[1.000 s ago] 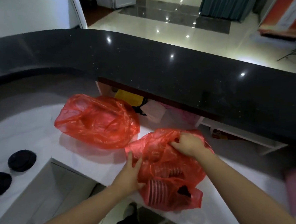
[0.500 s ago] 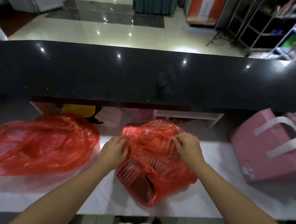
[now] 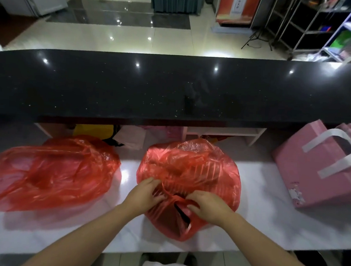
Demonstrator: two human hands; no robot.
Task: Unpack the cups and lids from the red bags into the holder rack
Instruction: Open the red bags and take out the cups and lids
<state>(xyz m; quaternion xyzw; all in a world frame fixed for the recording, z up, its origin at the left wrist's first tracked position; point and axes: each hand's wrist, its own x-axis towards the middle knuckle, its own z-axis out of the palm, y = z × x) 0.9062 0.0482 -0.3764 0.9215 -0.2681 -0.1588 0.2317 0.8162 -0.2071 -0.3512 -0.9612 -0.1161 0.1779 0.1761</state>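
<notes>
I see my left hand (image 3: 144,193) and right hand (image 3: 208,206) both pinching the knotted handles of the right red bag (image 3: 190,175) at the white bench's (image 3: 267,225) near middle. Stacked cups (image 3: 207,171) show through it. The left red bag (image 3: 51,172) lies beside it, untouched.

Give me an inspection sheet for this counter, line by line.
Surface: white counter, glossy, under a black ledge.
Job's things: right red bag shows ribbed stacks inside, knotted; left red bag lies untouched. No holder rack seen.
Clutter: pink paper bag at right.
Grippers: left hand and right hand pinch the right bag's knot.
Cables: nothing seen.
Surroundings: tiled floor, shelving.
</notes>
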